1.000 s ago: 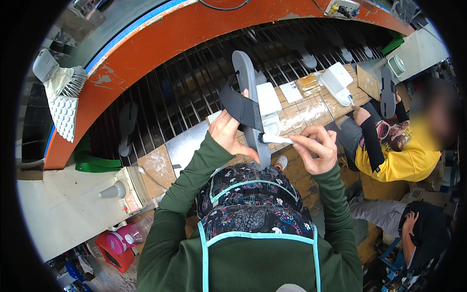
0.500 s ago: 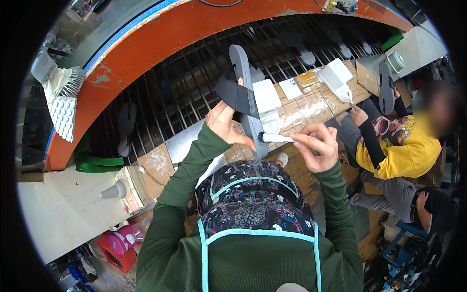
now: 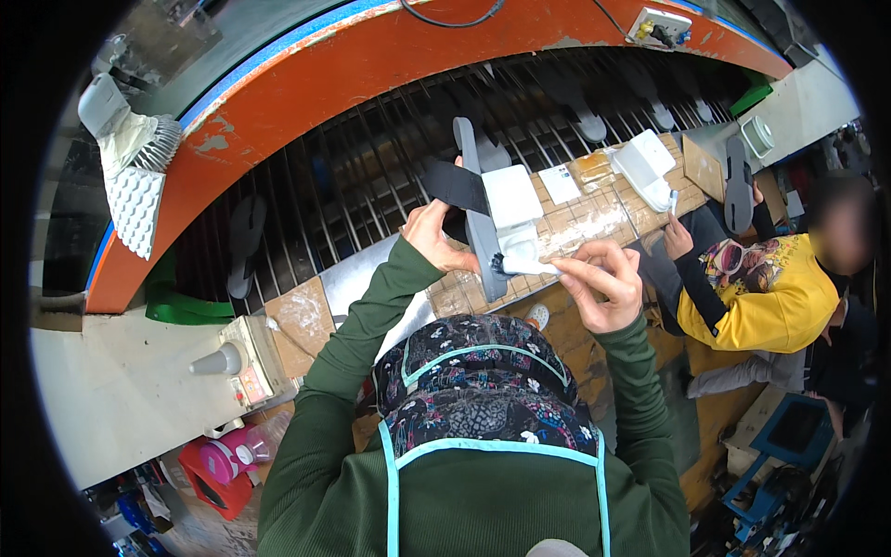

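Note:
My left hand is closed round a grey slide sandal, which stands on edge with its long side toward me. Its wide black strap bulges to the left above my fingers. Between the thumb and fingers of my right hand is a small brush with a white handle. The brush's dark bristles touch the sandal near its lower end. Just beyond the sandal, a white open container stands on the tiled worktop, partly hidden by the brush and the sandal.
Behind the worktop runs a roller conveyor carrying several sandals, under an orange machine arch. At right, a person in yellow holds another sandal and a brush. A control box stands at left.
The sandal's upper end has come lower and tipped slightly away, while the bristles stay against its lower end. The co-worker's brush hand has moved down a little from the white container.

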`<control>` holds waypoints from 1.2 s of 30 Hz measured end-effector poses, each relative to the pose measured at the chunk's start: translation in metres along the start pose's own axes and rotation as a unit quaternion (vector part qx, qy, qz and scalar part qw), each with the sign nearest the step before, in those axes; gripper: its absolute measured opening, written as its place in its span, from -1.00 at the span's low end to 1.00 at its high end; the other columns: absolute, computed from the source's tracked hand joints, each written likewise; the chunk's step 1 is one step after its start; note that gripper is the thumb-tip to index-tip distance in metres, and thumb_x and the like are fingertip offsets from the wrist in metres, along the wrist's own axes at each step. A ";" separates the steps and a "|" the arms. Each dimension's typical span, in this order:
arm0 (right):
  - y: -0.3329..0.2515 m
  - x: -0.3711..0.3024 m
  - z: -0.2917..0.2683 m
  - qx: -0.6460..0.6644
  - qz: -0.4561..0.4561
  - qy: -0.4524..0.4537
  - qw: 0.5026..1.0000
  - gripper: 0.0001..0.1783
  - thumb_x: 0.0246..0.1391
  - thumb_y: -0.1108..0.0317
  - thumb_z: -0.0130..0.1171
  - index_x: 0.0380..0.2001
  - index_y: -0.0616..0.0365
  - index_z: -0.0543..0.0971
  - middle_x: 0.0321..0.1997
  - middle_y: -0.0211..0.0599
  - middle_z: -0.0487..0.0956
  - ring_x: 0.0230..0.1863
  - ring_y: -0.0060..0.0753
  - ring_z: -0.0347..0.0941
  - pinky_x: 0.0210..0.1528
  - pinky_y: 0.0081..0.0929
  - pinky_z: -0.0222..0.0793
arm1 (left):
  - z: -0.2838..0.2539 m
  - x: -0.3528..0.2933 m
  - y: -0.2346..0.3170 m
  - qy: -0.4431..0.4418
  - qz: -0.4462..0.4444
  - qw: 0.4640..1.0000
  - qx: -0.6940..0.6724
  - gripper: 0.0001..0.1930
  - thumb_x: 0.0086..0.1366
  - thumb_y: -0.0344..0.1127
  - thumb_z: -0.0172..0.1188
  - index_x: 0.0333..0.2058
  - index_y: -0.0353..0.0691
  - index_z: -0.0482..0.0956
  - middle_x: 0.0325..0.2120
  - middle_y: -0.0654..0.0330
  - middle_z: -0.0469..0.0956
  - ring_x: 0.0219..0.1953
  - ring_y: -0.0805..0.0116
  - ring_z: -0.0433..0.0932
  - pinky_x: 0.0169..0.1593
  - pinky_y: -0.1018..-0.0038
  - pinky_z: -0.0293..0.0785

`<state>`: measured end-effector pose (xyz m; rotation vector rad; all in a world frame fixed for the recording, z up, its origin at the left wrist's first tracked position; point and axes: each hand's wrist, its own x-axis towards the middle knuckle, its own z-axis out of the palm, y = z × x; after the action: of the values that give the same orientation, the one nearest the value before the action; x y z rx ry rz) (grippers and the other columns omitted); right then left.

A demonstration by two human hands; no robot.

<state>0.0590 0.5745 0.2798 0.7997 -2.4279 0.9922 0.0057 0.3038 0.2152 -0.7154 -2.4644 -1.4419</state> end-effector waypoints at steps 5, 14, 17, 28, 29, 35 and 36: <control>0.001 0.008 0.003 0.006 -0.011 0.002 1.000 -0.73 -0.17 0.36 0.33 -0.28 -0.11 0.69 -0.37 -0.56 0.51 -0.52 -0.60 0.24 -0.26 -0.47 -0.05 | 0.004 -0.001 0.005 0.009 -0.094 0.989 -0.113 0.11 -0.39 -0.17 0.58 0.20 -0.30 0.18 -0.03 -0.09 0.48 0.05 0.12 0.47 0.14 0.30 0.36; 0.008 0.025 0.006 0.045 -0.011 -0.028 0.999 -0.75 -0.15 0.35 0.32 -0.29 -0.10 0.69 -0.37 -0.54 0.52 -0.62 -0.64 0.24 -0.28 -0.47 -0.07 | -0.002 -0.005 -0.005 -0.002 -0.133 0.986 -0.100 0.09 -0.26 -0.21 0.53 0.26 -0.22 0.07 -0.02 -0.11 0.45 0.04 0.10 0.47 0.14 0.22 0.39; 0.008 0.033 0.005 0.024 -0.042 -0.027 0.998 -0.75 -0.15 0.33 0.32 -0.29 -0.11 0.69 -0.37 -0.53 0.52 -0.62 -0.64 0.26 -0.29 -0.47 -0.07 | -0.005 -0.002 -0.011 0.008 -0.153 0.985 -0.084 -0.03 -0.26 -0.31 0.48 0.20 -0.24 0.19 -0.08 -0.12 0.48 -0.02 0.15 0.52 0.05 0.24 0.46; 0.010 0.049 0.006 0.041 -0.059 -0.029 0.997 -0.77 -0.13 0.31 0.30 -0.30 -0.14 0.69 -0.38 -0.56 0.51 -0.58 -0.63 0.24 -0.29 -0.47 -0.07 | -0.017 0.005 -0.002 0.003 -0.117 0.993 -0.029 0.09 -0.16 -0.30 0.47 0.31 -0.16 -0.05 -0.06 -0.04 0.48 -0.05 0.14 0.54 0.04 0.29 0.49; 0.011 0.049 0.006 0.028 -0.059 -0.037 0.997 -0.77 -0.13 0.31 0.30 -0.30 -0.13 0.69 -0.38 -0.55 0.51 -0.59 -0.63 0.24 -0.29 -0.47 -0.06 | -0.018 0.005 -0.004 -0.004 -0.137 0.990 -0.042 0.06 -0.15 -0.31 0.46 0.30 -0.18 -0.03 -0.06 -0.04 0.48 -0.05 0.14 0.54 0.05 0.29 0.48; 0.008 0.053 0.003 0.027 -0.070 -0.033 0.997 -0.76 -0.15 0.36 0.32 -0.30 -0.07 0.68 -0.40 -0.55 0.47 -0.60 -0.65 0.26 -0.26 -0.46 -0.05 | -0.016 0.006 -0.007 0.015 -0.139 0.984 -0.114 0.03 -0.17 -0.09 0.48 0.24 -0.26 0.09 -0.05 -0.09 0.47 0.01 0.11 0.49 0.13 0.26 0.39; 0.007 0.054 0.002 0.016 -0.077 -0.031 0.996 -0.75 -0.15 0.37 0.33 -0.30 -0.07 0.68 -0.40 -0.55 0.47 -0.60 -0.65 0.26 -0.26 -0.46 -0.05 | -0.015 0.006 -0.008 0.009 -0.149 0.982 -0.114 0.02 -0.14 -0.03 0.46 0.24 -0.27 0.09 -0.05 -0.09 0.46 0.01 0.12 0.49 0.12 0.26 0.40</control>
<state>0.0139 0.5580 0.3044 1.0250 -2.3657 0.9630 -0.0043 0.2897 0.2195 -0.3785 -2.4992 -1.8514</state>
